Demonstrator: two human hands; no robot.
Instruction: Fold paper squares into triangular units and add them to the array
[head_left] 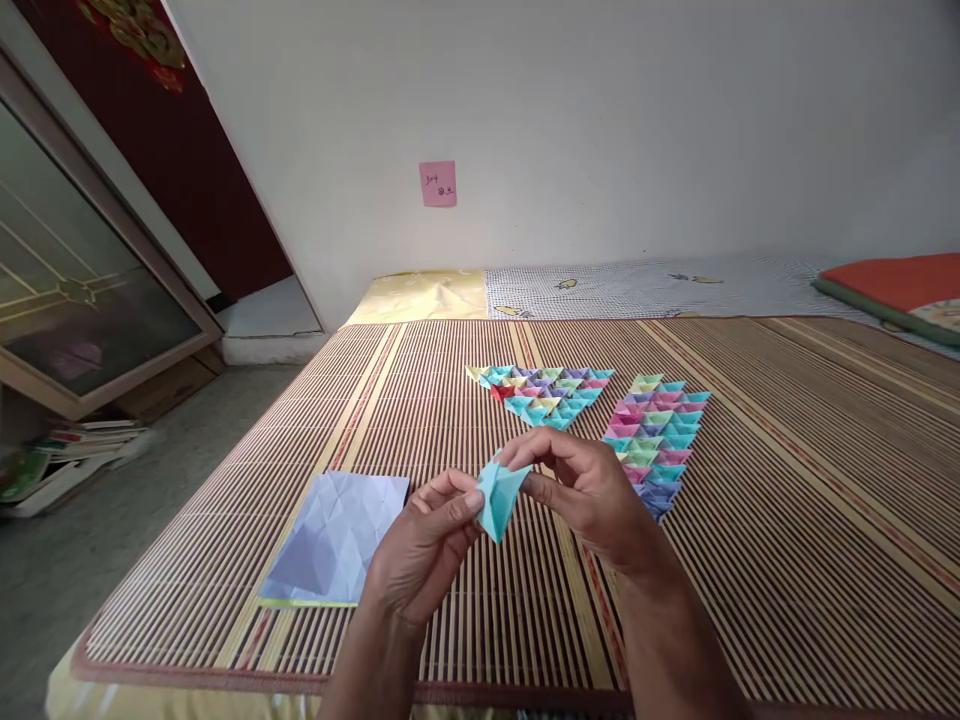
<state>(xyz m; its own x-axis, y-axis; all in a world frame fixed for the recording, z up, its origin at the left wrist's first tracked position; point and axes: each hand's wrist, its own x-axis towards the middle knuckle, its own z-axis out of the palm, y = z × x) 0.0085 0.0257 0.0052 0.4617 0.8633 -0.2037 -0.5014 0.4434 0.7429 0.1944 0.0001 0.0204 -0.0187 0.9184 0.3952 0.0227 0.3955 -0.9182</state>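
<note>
A folded turquoise paper boat (pixel 498 500) is held up above the mat between both hands. My left hand (pixel 431 540) pinches its left side between thumb and fingers. On the other side, my right hand (pixel 589 485) is closed on its upper right corner. Beyond the hands lie rows of small folded paper boats (pixel 551 390) in several colours, set in a triangle. More paper boats (pixel 660 430) stand in slanting rows to the right, partly hidden by my right hand. A stack of square paper sheets (pixel 341 530), creased lilac on top, lies left of my left hand.
A striped bamboo mat (pixel 225 520) covers the bed. A pink note (pixel 438 184) is stuck on the white wall (pixel 600 130). An orange and green folded cushion (pixel 900 290) lies at the far right. Books (pixel 67 460) lie on the floor by a glass-panelled door (pixel 82 270).
</note>
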